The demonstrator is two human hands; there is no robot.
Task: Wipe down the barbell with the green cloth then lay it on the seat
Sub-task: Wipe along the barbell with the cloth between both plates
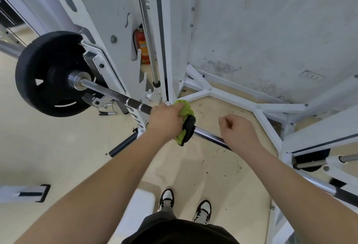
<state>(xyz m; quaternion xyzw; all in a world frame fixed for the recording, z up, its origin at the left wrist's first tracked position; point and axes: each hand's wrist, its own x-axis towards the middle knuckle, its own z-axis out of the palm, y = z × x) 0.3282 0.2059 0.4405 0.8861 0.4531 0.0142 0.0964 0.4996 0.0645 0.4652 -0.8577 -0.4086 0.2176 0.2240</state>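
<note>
Grips first: the barbell [108,93] is clasped mid-shaft by the left hand [166,119] through the green cloth [185,109] — wiping is judged under way. Whether the bar is held by the right hand [238,129], curled, cannot be told. The cloth is not yet laid on the seat [139,208].

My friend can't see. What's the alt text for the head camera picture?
A person's left hand grips a green cloth round a barbell in a white rack. The right hand, fingers curled, is over the bar beside it; a black weight plate sits at one end.
</note>
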